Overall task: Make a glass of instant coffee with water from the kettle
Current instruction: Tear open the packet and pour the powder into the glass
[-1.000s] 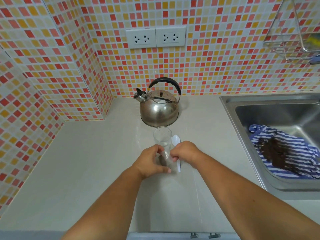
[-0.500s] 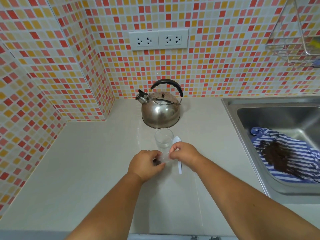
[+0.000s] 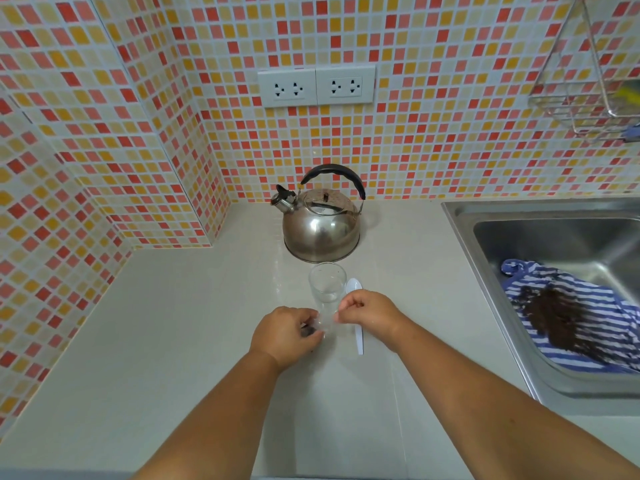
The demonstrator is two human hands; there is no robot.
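Note:
A steel kettle (image 3: 322,226) with a black handle stands at the back of the counter. In front of it an empty clear glass (image 3: 327,285) stands upright. A white plastic spoon (image 3: 358,336) lies just right of the glass, partly under my right hand. My left hand (image 3: 285,336) and my right hand (image 3: 367,315) meet just in front of the glass, both pinching a small clear plastic sachet (image 3: 323,323) with dark coffee granules showing at its left end.
A steel sink (image 3: 485,244) on the right holds a blue-and-white striped cloth (image 3: 588,327) with a dark patch. A wire rack (image 3: 588,81) hangs on the tiled wall at upper right. Two sockets (image 3: 317,86) sit above the kettle.
Both hands have pulled slightly toward me and up off the glass's base, keeping hold of the sachet. The kettle, glass and spoon have not moved.

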